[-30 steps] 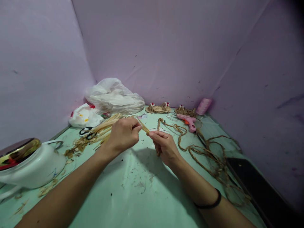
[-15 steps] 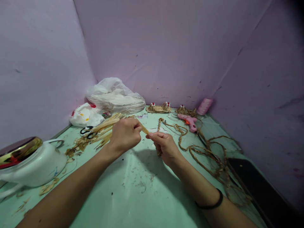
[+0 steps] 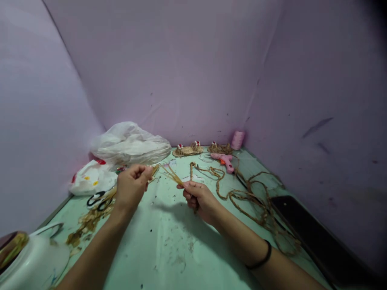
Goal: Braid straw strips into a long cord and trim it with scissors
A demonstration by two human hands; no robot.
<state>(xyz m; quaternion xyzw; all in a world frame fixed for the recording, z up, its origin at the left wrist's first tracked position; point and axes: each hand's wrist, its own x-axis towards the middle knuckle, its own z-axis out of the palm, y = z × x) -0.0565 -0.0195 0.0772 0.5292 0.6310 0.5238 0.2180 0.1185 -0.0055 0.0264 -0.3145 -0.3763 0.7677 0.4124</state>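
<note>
My right hand (image 3: 199, 201) pinches a bundle of pale dried fibre strips (image 3: 171, 174), whose loose ends fan out up and to the left. Part of a brown twisted fibre cord (image 3: 219, 183) runs behind this hand; a short end shows below the fingers. Apart from those strips, my left hand (image 3: 131, 187) is closed in a pinch. Straw-coloured strands show by its fingertips, but I cannot tell if they are held or lie behind. More fibre and black-handled scissors (image 3: 96, 200) lie on the table beyond my left wrist.
The green table (image 3: 145, 249) bears a pink glue gun (image 3: 223, 160), a pink thread spool (image 3: 238, 139) and small woven slippers (image 3: 188, 151) along the back. White plastic bags (image 3: 130, 143) lie back left, a white pot (image 3: 39, 257) front left, a black phone (image 3: 314, 233) right.
My left hand has come away from the strips, which were stretched between both hands. Their ends now spread free from my right hand. The camera view has turned to the right.
</note>
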